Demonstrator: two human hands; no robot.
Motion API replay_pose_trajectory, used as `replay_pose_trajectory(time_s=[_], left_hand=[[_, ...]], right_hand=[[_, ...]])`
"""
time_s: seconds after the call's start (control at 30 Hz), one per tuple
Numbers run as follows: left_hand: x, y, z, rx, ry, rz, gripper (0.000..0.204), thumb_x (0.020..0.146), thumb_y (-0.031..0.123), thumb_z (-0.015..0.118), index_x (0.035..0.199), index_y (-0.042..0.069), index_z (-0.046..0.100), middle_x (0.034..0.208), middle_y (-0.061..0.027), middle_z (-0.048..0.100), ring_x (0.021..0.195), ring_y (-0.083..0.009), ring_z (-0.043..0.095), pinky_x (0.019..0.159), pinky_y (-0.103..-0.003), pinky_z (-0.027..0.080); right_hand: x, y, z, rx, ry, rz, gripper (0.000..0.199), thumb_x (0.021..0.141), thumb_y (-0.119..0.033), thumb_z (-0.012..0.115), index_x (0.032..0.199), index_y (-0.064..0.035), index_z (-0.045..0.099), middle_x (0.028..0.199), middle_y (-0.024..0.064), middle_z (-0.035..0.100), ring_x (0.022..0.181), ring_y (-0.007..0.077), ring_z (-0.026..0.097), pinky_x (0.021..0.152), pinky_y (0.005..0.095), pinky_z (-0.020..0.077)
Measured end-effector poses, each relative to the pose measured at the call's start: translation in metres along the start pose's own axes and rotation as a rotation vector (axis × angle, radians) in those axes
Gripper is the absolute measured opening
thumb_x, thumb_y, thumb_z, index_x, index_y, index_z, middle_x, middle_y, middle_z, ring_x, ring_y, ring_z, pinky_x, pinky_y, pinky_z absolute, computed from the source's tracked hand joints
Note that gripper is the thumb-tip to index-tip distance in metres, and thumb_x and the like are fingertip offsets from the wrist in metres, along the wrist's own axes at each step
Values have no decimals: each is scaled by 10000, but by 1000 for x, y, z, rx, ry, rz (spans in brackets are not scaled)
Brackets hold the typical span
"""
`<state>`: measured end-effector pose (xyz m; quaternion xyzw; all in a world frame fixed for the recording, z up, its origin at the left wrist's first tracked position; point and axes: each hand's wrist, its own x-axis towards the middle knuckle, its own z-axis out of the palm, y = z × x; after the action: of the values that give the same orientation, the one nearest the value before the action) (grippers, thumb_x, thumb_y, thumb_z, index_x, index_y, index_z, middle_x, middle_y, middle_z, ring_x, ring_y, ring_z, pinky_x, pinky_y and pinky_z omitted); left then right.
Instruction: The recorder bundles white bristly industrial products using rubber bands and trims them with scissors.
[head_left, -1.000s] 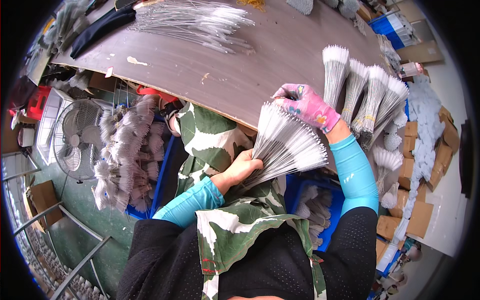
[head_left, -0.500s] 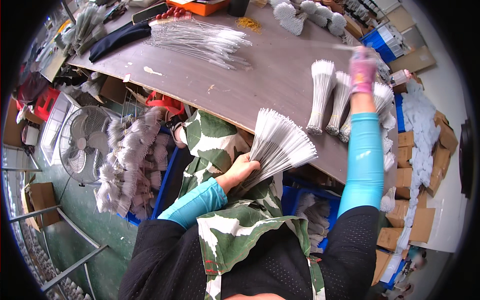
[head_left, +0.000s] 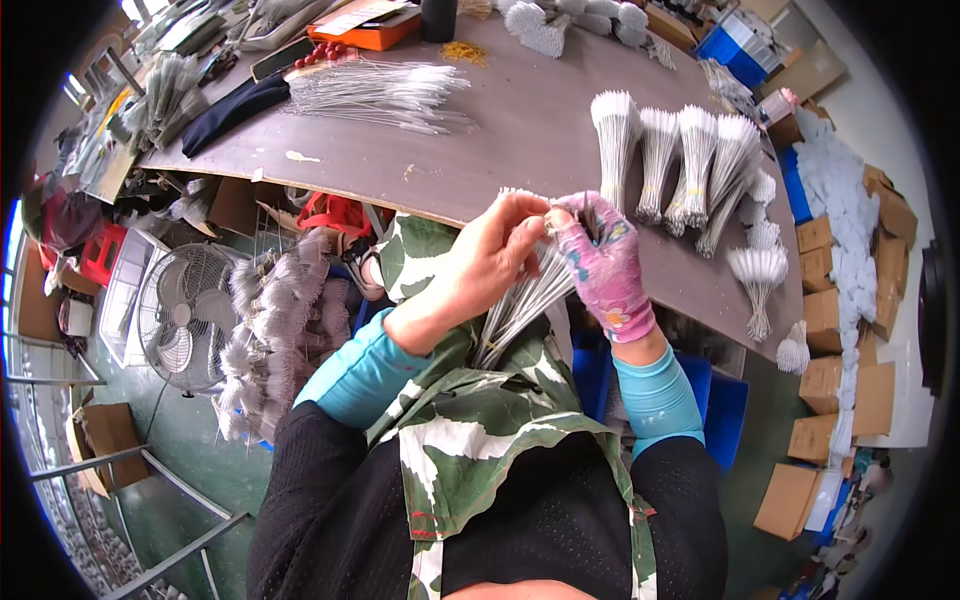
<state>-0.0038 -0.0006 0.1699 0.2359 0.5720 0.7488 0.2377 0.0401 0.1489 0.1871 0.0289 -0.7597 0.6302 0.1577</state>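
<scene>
My bare left hand (head_left: 475, 262) and my right hand (head_left: 607, 270), in a pink patterned glove, meet above my lap with their fingertips close together. The left fingers are bent into a pinch; what they hold, if anything, is too small to make out. Something dark and thin shows between the closed right fingers, its kind unclear. Below and behind the hands, a bundle of thin wire brushes (head_left: 524, 312) with white bristles leans over my camouflage apron (head_left: 480, 450), partly hidden by the hands. Several tied brush bundles (head_left: 657, 165) lie on the table to the right.
Loose brushes (head_left: 375, 95) are spread on the brown table (head_left: 420, 165), near yellow rubber bands (head_left: 464, 52), a phone (head_left: 281, 60) and an orange box (head_left: 372, 32). A floor fan (head_left: 182, 315) and hanging brush bundles (head_left: 275, 320) stand at left. Cardboard boxes (head_left: 820, 380) line the right.
My right hand has come back from the far right of the table to my left hand. The left hand has let go of the brush bundle's stems and risen to meet it.
</scene>
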Motion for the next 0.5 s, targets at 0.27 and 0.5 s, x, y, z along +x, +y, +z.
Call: replay_pose_trajectory(time_s=[0.27, 0.5], left_hand=[[6, -27, 14, -200, -31, -78, 264, 960, 253, 486, 1090, 60, 613, 745, 59, 510, 657, -19, 439, 593, -157, 355], [6, -22, 6, -226, -179, -175, 221, 931, 222, 541, 1069, 65, 611, 737, 59, 556, 577, 5, 391, 498, -146, 297]], right_hand=[[-32, -8, -52, 222, -17, 342, 270, 974, -246, 433, 1086, -31, 552, 857, 31, 596, 701, 84, 568, 477, 181, 412], [-57, -8, -64, 353, -192, 512, 217, 947, -209, 455, 1091, -60, 517, 796, 55, 584, 585, 114, 580, 393, 175, 366]])
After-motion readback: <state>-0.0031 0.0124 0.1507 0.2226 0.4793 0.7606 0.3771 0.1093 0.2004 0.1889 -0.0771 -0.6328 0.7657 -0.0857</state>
